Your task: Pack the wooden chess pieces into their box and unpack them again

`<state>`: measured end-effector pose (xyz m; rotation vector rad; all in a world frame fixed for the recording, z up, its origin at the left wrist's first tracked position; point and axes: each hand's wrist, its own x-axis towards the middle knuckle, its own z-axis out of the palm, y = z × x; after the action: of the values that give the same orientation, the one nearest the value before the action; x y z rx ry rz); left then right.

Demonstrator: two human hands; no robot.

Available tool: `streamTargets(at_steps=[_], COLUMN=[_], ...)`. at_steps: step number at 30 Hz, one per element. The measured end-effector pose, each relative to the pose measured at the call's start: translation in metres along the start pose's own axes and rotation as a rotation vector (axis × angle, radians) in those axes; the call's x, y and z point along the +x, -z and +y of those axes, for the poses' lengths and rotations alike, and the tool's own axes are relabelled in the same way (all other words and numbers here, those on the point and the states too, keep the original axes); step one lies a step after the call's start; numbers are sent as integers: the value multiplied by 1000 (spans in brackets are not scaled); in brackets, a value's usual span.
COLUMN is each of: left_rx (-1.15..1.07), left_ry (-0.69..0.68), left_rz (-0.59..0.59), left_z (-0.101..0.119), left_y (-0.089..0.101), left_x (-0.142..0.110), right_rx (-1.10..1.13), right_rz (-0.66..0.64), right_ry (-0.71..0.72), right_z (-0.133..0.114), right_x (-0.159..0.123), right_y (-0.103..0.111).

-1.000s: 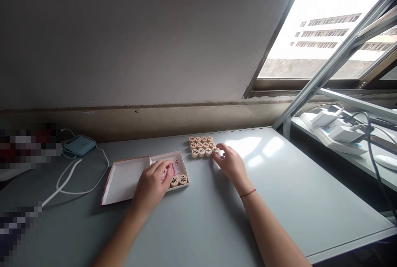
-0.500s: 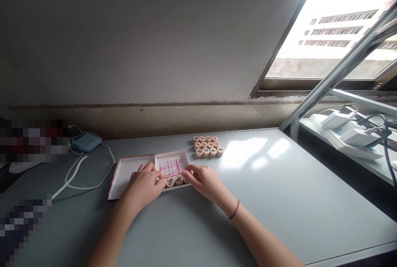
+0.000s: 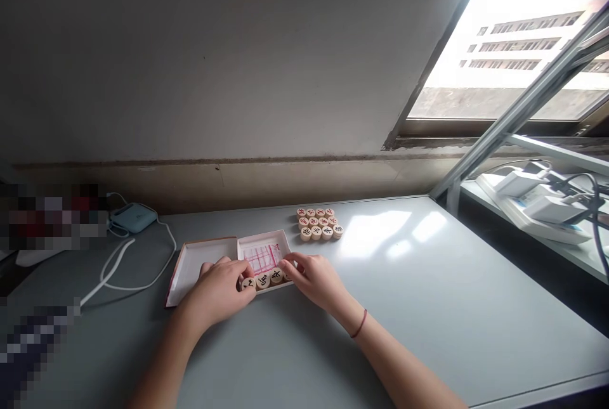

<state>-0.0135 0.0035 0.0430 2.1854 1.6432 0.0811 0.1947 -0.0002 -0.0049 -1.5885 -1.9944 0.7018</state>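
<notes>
An open flat box (image 3: 200, 258) lies on the grey table; its right half holds a pink-gridded sheet (image 3: 261, 255) and a front row of round wooden chess pieces (image 3: 262, 280). My left hand (image 3: 216, 288) rests at the box's front edge, fingertips closed on the leftmost piece (image 3: 248, 283). From the right, my right hand (image 3: 311, 277) reaches in, its fingers pinched at the row's right end, where the piece is hidden. Several more pieces (image 3: 320, 223) lie in neat rows on the table behind the box.
A white cable (image 3: 124, 264) and a blue device (image 3: 133, 216) lie at the left. A power strip with plugs (image 3: 537, 205) sits on the ledge at the right, below the window. The wall runs close behind the table (image 3: 428, 295).
My right hand left the rows of pieces on the table and came to the box's right end. My left hand slid to the front row in the box and now touches the leftmost piece.
</notes>
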Motion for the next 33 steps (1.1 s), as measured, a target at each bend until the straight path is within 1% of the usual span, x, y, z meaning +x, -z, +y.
streamTargets(at_steps=[2, 4, 5, 7, 9, 10, 12, 15, 17, 18, 20, 23, 25, 27, 30, 31, 33], left_rx=[-6, -50, -81, -158, -256, -321, -448, -631, -745, -791, -864, -970, -1031, -1039, -992, -972, -911], left_ry=[-9, -50, -83, -173, -259, -275, -263, -200, -179, -174, -153, -53, 12, 32, 11, 0, -46], left_rz=[-6, 11, 48, 174, 301, 332, 323, 269, 226, 230, 306, 419, 441, 488, 548, 554, 547], left_z=[-3, -7, -8, -6, 0, 5, 14, 23, 24, 24, 22, 19, 17, 16, 16, 16, 18], left_y=[2, 2, 2, 1, -2, -4, -9, -19, -26, -29, -33, -35, -34, -33, -33, -34, -36], left_x=[0, 2, 4, 7, 9, 9, 9, 8, 10, 11, 14, 18, 20, 21, 21, 21, 20], right_rx=[2, 0, -11, -46, -67, -60, -33, -52, -91, -104, -119, -204, -316, -412, -461, -453, -375], right_rz=[-12, -15, 5, 76, 146, 176, 252, 361, 375, 375, 391, 423, 396, 326, 228, 219, 241], right_ry=[2, 22, 43, 124, 238, 293, 381, 461, 493, 493, 436, 207, 44, -63, -118, -105, -22], right_z=[0, 1, 1, 1, 0, 0, -2, -5, -6, -6, -3, 7, 16, 26, 34, 34, 28], right_x=[-1, -2, -2, -3, -5, -6, -7, -8, -8, -8, -7, -3, 0, 2, 3, 3, 2], right_y=[2, 3, 4, 4, 2, 1, -1, -1, 1, 2, 4, 8, 10, 11, 14, 15, 15])
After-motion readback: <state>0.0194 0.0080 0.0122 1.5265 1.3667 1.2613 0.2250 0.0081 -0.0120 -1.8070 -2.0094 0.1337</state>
